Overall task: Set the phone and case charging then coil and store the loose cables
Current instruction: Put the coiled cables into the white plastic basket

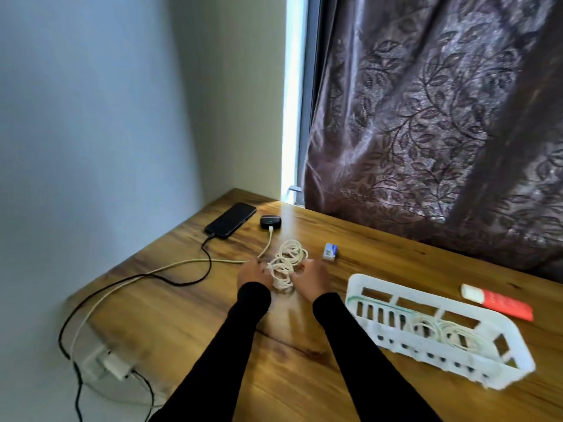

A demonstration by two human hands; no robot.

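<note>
The wooden table [195, 315] spreads under my forearms, and off to the right of my fingers lies the white slotted basket [499, 357] with two coiled cables [438, 333] already resting inside. Ahead and to the left of my fingers the phone [230, 220] lies flat with a black cable [170, 280] plugged in, and just beside it the dark earbud case [270, 222] shows a small green light, with a cream charging cable [195, 262] leading away towards the plugs at the table's edge.

Between my hands sits the loose white cable [286, 263], bunched in uneven loops. My left hand [253, 274] and right hand [310, 280] both curl in on the bundle's near end; the picture is blurred here, so I judge rather than see that the fingers pinch strands. A small blue-and-white box [330, 251] sits just beyond my right fingers.

The risk, I think, is the charging cable running close past my left fingers: snagging it while winding could tug the case's plug loose. The loops could also spring apart if I loosen my hold.
</note>
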